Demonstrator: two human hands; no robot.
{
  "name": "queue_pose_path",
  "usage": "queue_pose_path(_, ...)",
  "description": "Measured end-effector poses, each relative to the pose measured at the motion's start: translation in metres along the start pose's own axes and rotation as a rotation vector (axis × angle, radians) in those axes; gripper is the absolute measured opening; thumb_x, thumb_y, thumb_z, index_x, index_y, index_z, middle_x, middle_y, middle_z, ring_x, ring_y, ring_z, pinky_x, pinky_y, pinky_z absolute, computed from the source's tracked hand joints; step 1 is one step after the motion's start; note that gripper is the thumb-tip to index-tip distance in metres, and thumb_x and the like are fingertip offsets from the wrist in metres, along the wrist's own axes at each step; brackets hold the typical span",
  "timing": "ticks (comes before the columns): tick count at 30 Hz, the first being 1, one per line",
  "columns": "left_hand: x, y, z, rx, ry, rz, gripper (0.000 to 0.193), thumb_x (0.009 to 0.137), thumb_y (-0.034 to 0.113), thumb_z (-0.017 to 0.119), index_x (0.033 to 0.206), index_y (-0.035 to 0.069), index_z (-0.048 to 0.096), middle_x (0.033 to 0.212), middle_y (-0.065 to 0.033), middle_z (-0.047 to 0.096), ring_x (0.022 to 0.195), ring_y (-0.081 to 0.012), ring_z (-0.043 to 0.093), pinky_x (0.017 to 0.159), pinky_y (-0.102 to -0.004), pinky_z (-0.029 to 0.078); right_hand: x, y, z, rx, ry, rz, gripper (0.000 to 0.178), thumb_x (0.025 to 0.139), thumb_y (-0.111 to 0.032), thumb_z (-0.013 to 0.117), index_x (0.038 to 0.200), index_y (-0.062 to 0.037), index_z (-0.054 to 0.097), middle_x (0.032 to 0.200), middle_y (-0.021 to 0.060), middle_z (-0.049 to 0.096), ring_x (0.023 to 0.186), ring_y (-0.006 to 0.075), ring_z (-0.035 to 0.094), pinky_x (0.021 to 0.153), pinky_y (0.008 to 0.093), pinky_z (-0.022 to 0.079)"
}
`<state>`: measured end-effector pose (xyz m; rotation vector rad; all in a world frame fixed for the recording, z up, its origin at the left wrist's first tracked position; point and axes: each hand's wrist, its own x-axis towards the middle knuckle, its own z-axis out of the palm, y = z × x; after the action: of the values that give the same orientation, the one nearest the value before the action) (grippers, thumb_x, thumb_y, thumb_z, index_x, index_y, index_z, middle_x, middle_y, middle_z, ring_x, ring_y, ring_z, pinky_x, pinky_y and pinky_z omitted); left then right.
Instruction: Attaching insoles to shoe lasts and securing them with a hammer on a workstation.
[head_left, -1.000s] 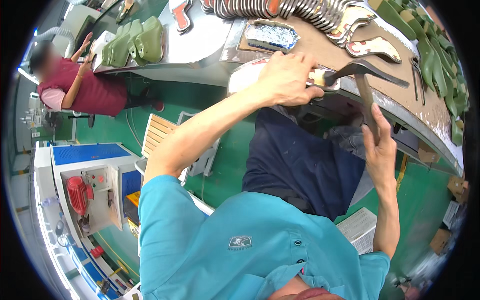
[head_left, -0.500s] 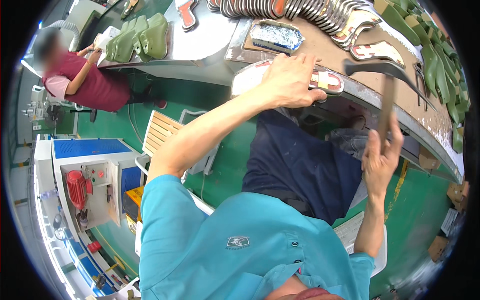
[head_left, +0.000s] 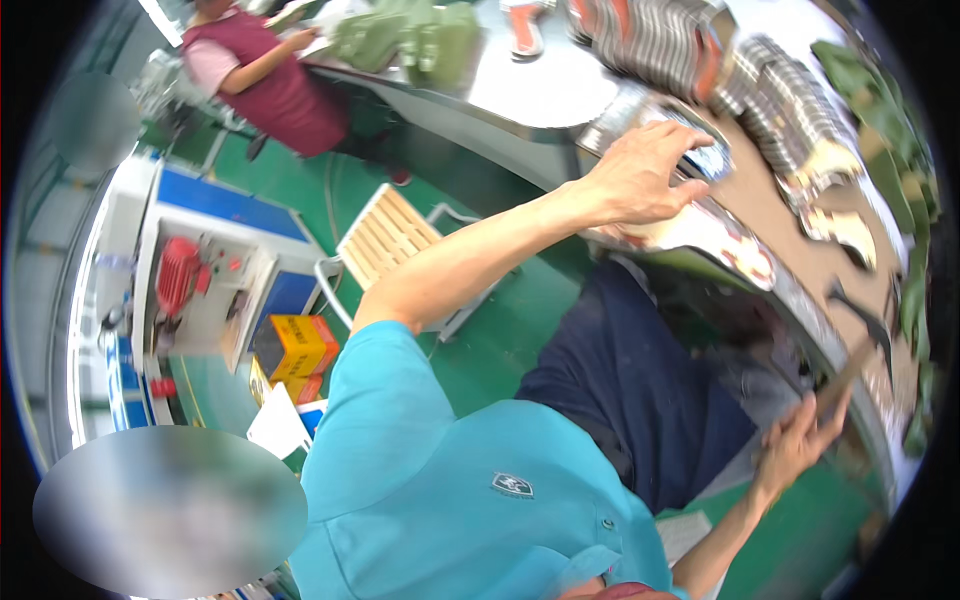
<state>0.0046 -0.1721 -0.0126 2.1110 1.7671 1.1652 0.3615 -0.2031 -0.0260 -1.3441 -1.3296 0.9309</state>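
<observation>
My left hand is over a small blue-and-white tray at the bench, thumb and fingers apart, with nothing visible in them. The tray's contents are blurred. Just in front of this hand, a pale insole with red patches lies along the bench's front edge, something green showing beneath it. At the right, my right hand is closed around the wooden handle of a hammer. The hammer's dark head is over the right end of the bench top.
Rows of stacked insoles stand along the bench. Green shoe lasts line the far right, and more green lasts sit at the back left. A person in a maroon apron works there. A slatted chair stands left.
My left hand has left the insole and moved to the tray. My right hand has brought the hammer down and away to the right. The whole view has turned.
</observation>
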Motion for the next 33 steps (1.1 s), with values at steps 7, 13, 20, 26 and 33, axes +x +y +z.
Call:
queue_pose_path(7,-0.011,-0.144,-0.103,0.939,0.058,-0.410,0.064,0.075,0.038,0.073,0.125,0.006,0.052,0.130,-0.0154,0.050,0.123,-0.0313,0.045,0.096,-0.0459,0.040,-0.003,-0.006,0.000,0.079,0.060,0.091,0.052,0.101,-0.017,0.046,0.148,-0.0145,0.023,0.060,0.0003,0.037,0.039,0.0045,0.029,0.034,0.0198,0.026)
queue_pose_path(13,-0.002,-0.208,-0.171,1.132,0.144,-0.718,0.069,0.078,0.048,0.066,0.125,0.000,0.052,0.131,-0.0192,0.047,0.126,-0.0335,0.040,0.101,-0.0536,0.033,0.002,-0.003,0.006,-0.019,0.053,0.124,0.051,0.101,-0.018,0.046,0.147,-0.0167,0.026,0.061,-0.0004,0.037,0.039,0.0039,0.030,0.033,0.0190,0.026)
queue_pose_path(20,0.018,-0.243,-0.173,1.298,-0.144,-0.747,0.109,0.060,0.064,0.073,0.140,0.002,0.034,0.134,-0.0231,0.044,0.125,-0.0442,0.039,0.097,-0.0596,0.035,0.007,-0.005,0.007,-0.105,0.112,0.091,0.051,0.100,-0.017,0.047,0.147,-0.0155,0.027,0.062,-0.0009,0.038,0.039,0.0034,0.029,0.033,0.0185,0.027)
queue_pose_path(26,0.012,-0.235,-0.203,1.118,-0.199,-0.942,0.092,0.074,0.060,0.063,0.148,0.022,0.025,0.148,-0.0225,0.030,0.129,-0.0394,0.040,0.104,-0.0520,0.034,0.011,0.040,-0.013,-0.616,-0.033,-0.411,0.051,0.094,-0.012,0.055,0.141,-0.0099,0.037,0.098,0.0111,0.065,0.060,0.0102,0.056,0.050,0.0226,0.046)
queue_pose_path(33,-0.026,-0.255,-0.211,0.601,0.107,-0.939,0.090,0.058,0.043,0.075,0.134,0.005,0.045,0.124,-0.0231,0.054,0.112,-0.0330,0.057,0.095,-0.0427,0.046,-0.010,0.013,-0.015,-0.274,-0.100,-0.266,0.051,0.086,-0.007,0.066,0.133,-0.0101,0.047,0.102,0.0185,0.066,0.077,0.0248,0.068,0.067,0.0330,0.053)
